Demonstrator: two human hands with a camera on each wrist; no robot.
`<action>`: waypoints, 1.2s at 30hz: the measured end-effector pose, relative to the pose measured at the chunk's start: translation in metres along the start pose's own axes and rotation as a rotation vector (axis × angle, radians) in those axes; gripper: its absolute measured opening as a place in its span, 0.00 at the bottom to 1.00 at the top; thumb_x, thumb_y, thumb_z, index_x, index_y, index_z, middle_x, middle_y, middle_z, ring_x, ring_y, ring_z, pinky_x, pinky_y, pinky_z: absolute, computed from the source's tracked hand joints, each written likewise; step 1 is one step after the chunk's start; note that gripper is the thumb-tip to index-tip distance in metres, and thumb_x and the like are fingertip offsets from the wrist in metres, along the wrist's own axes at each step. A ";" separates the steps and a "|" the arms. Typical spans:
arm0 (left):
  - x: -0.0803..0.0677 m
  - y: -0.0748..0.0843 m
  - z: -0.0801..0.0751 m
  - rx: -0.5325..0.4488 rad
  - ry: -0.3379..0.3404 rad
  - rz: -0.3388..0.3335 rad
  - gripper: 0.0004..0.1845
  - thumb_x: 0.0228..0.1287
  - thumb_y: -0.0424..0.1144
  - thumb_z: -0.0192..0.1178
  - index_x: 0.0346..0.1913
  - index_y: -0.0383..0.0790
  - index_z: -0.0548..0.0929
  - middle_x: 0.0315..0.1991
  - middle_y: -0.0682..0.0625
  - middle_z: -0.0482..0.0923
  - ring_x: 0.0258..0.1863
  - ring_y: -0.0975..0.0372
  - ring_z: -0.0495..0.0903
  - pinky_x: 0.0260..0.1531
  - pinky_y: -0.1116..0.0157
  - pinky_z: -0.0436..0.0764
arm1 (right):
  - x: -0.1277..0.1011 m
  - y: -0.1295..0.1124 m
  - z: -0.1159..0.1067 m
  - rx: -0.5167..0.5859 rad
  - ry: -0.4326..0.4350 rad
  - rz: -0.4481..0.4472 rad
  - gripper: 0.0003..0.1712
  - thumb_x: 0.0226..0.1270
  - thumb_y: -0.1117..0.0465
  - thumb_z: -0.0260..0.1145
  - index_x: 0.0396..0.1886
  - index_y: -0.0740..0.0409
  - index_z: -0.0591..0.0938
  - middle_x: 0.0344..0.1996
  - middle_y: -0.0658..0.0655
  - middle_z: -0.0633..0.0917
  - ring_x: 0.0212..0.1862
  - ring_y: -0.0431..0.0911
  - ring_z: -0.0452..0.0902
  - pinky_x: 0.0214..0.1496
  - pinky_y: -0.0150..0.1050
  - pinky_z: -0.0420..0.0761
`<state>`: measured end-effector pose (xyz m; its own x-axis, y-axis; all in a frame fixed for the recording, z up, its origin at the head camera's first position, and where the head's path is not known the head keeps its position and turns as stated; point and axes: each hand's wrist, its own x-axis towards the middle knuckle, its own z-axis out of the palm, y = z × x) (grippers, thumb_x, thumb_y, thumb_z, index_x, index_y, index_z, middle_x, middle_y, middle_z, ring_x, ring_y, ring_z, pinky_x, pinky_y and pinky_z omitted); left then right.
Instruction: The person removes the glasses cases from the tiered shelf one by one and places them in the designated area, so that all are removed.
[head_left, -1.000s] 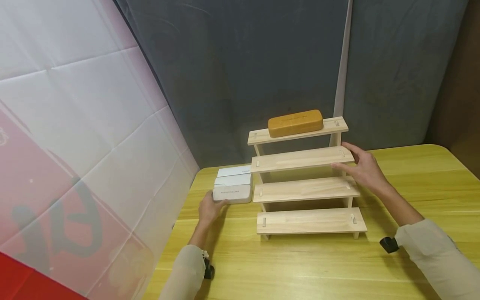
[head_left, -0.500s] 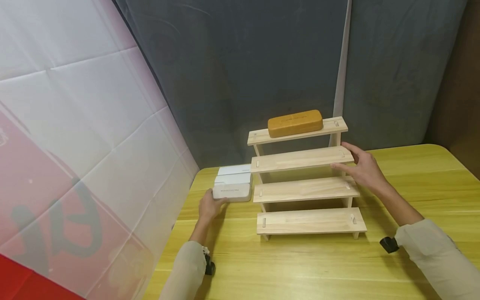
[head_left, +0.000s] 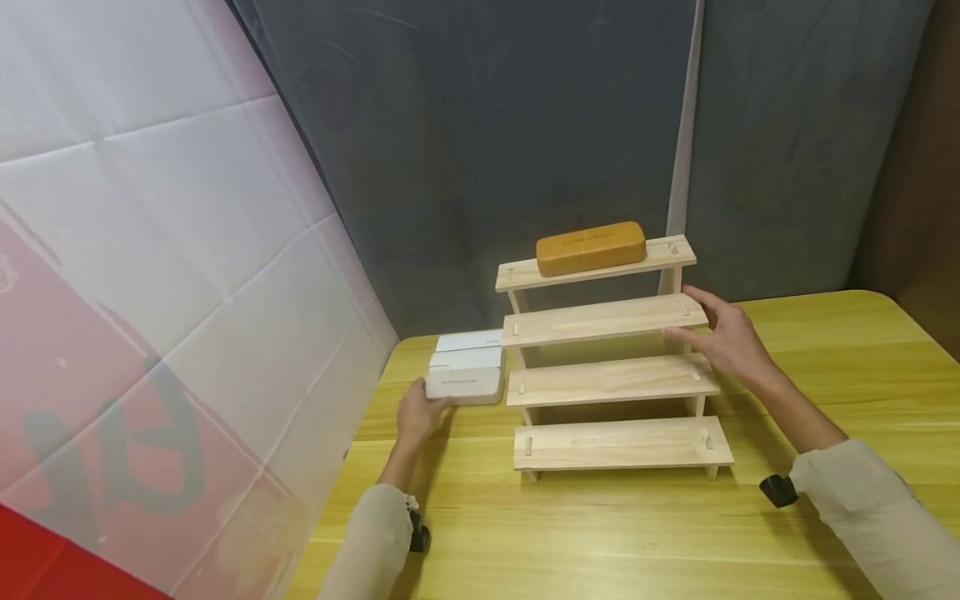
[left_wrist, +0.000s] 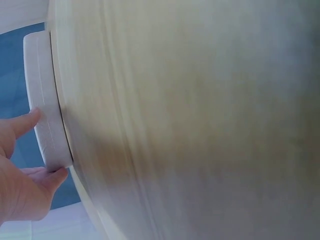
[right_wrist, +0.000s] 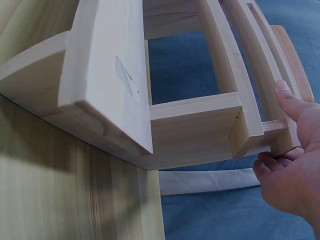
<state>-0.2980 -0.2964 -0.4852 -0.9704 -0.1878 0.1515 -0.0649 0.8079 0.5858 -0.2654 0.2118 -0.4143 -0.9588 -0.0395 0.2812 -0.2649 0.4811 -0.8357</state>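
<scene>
My left hand (head_left: 420, 412) is at the near left corner of a white glasses case (head_left: 465, 387) that lies on the table. In the left wrist view, the thumb rests on the long front side of the case (left_wrist: 44, 95) and the fingers bend round its end. On the right, my right hand (head_left: 731, 337) grips the end of the second board from the top of a stepped wooden shelf (head_left: 622, 446). The right wrist view shows the thumb in front of that board and the fingers curled behind it. An orange-brown glasses case (head_left: 591, 248) sits on the top board.
Two flat white boxes (head_left: 467, 358) lie behind the white case, close against the shelf's left side. The wood-grain table (head_left: 600, 542) reaches back to a dark grey cloth screen (head_left: 480, 150). A white and pink printed panel (head_left: 187, 217) stands along the left.
The white case has shifted very slightly back, with my left hand on it. My right hand keeps its place on the shelf.
</scene>
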 end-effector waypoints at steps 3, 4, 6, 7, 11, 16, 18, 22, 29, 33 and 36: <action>0.000 0.000 0.001 0.007 0.011 -0.001 0.35 0.65 0.42 0.76 0.65 0.23 0.75 0.61 0.27 0.80 0.61 0.34 0.79 0.64 0.40 0.77 | 0.000 0.000 0.000 -0.016 0.003 -0.002 0.53 0.71 0.48 0.76 0.85 0.60 0.60 0.75 0.73 0.69 0.59 0.59 0.66 0.52 0.50 0.69; -0.001 0.000 0.001 0.009 0.014 0.000 0.34 0.65 0.42 0.76 0.65 0.23 0.75 0.61 0.27 0.80 0.61 0.34 0.79 0.64 0.40 0.77 | 0.000 0.000 0.000 -0.021 0.004 -0.002 0.52 0.71 0.48 0.76 0.85 0.60 0.60 0.75 0.73 0.70 0.58 0.59 0.66 0.51 0.49 0.68; -0.001 -0.001 0.001 0.008 0.018 -0.002 0.34 0.64 0.42 0.77 0.64 0.23 0.76 0.60 0.27 0.81 0.61 0.34 0.79 0.64 0.40 0.77 | 0.000 0.000 0.000 -0.024 0.004 -0.006 0.52 0.71 0.47 0.76 0.85 0.60 0.60 0.77 0.73 0.67 0.57 0.59 0.66 0.50 0.48 0.67; -0.001 -0.001 0.001 0.007 0.017 -0.002 0.34 0.65 0.42 0.77 0.64 0.23 0.76 0.60 0.27 0.81 0.61 0.34 0.79 0.64 0.41 0.77 | 0.000 0.000 0.000 -0.023 0.002 -0.004 0.52 0.72 0.47 0.76 0.85 0.60 0.60 0.76 0.73 0.68 0.57 0.59 0.66 0.49 0.49 0.66; -0.002 -0.001 0.000 -0.003 0.025 0.011 0.30 0.64 0.42 0.76 0.59 0.24 0.78 0.55 0.28 0.83 0.56 0.36 0.81 0.59 0.41 0.80 | 0.000 0.000 0.001 -0.016 0.000 -0.004 0.52 0.72 0.48 0.76 0.85 0.62 0.60 0.77 0.74 0.67 0.59 0.59 0.66 0.53 0.53 0.69; -0.002 -0.002 -0.005 -0.040 0.055 0.054 0.22 0.61 0.42 0.75 0.44 0.27 0.78 0.37 0.34 0.82 0.37 0.42 0.80 0.40 0.44 0.80 | 0.000 0.000 0.002 0.013 -0.002 -0.002 0.53 0.71 0.49 0.77 0.84 0.63 0.60 0.78 0.74 0.65 0.69 0.64 0.67 0.64 0.63 0.73; 0.001 -0.007 -0.005 -0.037 0.084 0.095 0.24 0.62 0.45 0.75 0.44 0.27 0.78 0.37 0.34 0.82 0.37 0.42 0.80 0.38 0.44 0.80 | 0.000 0.000 0.001 0.023 -0.006 0.001 0.53 0.71 0.50 0.77 0.85 0.63 0.60 0.78 0.74 0.65 0.75 0.67 0.63 0.69 0.68 0.71; 0.003 -0.006 -0.010 -0.067 0.090 0.107 0.33 0.66 0.45 0.73 0.61 0.21 0.77 0.56 0.25 0.82 0.56 0.34 0.81 0.57 0.40 0.81 | 0.001 0.000 0.001 0.039 -0.013 0.002 0.54 0.70 0.50 0.77 0.85 0.63 0.59 0.79 0.73 0.63 0.79 0.71 0.56 0.73 0.72 0.65; 0.007 0.008 -0.022 -0.129 0.104 0.078 0.40 0.72 0.43 0.70 0.75 0.20 0.66 0.71 0.26 0.71 0.70 0.35 0.72 0.71 0.40 0.72 | 0.001 0.000 0.000 0.058 -0.022 0.002 0.54 0.71 0.51 0.77 0.85 0.64 0.58 0.80 0.73 0.62 0.80 0.71 0.55 0.74 0.72 0.64; 0.010 0.022 -0.029 -0.181 0.144 0.102 0.41 0.74 0.46 0.69 0.77 0.23 0.65 0.73 0.27 0.69 0.72 0.36 0.71 0.72 0.42 0.71 | 0.001 0.000 0.000 0.063 -0.031 0.007 0.55 0.71 0.51 0.77 0.85 0.64 0.56 0.80 0.73 0.62 0.80 0.71 0.55 0.74 0.71 0.65; 0.012 0.036 -0.034 -0.233 0.157 0.109 0.43 0.75 0.50 0.67 0.80 0.26 0.62 0.76 0.30 0.67 0.73 0.37 0.69 0.74 0.44 0.69 | 0.002 -0.001 0.000 0.065 -0.041 0.015 0.56 0.71 0.51 0.77 0.86 0.63 0.54 0.81 0.73 0.60 0.80 0.71 0.53 0.75 0.71 0.64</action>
<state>-0.3042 -0.2887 -0.4347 -0.9198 -0.2058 0.3340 0.1104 0.6813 0.7237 -0.2667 0.2118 -0.4131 -0.9658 -0.0696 0.2499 -0.2554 0.4238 -0.8690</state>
